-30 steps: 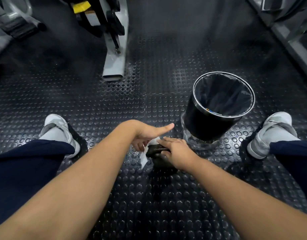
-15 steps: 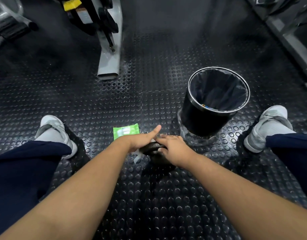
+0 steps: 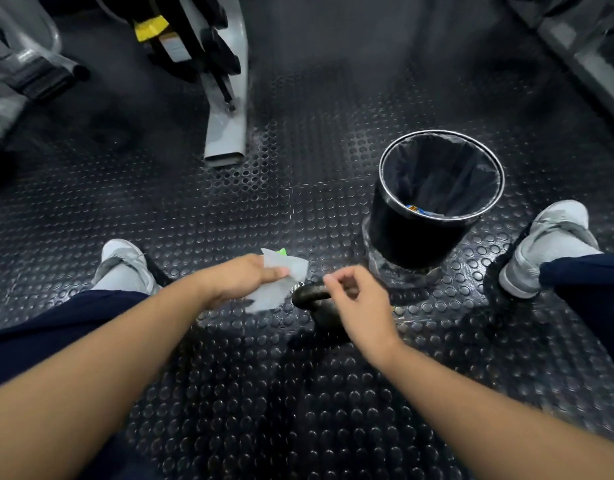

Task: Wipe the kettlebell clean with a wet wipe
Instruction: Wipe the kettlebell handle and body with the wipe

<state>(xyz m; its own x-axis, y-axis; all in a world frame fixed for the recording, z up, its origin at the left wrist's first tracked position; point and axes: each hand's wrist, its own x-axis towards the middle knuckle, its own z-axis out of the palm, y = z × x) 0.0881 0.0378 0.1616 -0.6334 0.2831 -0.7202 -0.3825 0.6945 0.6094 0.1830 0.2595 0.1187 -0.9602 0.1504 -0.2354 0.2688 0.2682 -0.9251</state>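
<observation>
A small black kettlebell (image 3: 312,296) stands on the studded rubber floor between my legs, partly hidden by my right hand. My left hand (image 3: 241,280) pinches a white wet wipe (image 3: 279,284), held spread out just left of the kettlebell's handle. My right hand (image 3: 362,304) hovers over the kettlebell with fingers loosely curled and holds nothing; whether it touches the handle is unclear. A green wipe packet (image 3: 282,251) peeks out behind the wipe.
A black bin (image 3: 412,237) with a dark liner stands just beyond the kettlebell to the right. My grey shoes (image 3: 123,268) (image 3: 549,244) flank the spot. A grey machine leg (image 3: 226,133) and other gym equipment (image 3: 25,74) stand at the back.
My left hand has pulled the wipe off the kettlebell, to the left, and now holds it spread. My right hand has let go of the handle and lifted, fingers loosened.
</observation>
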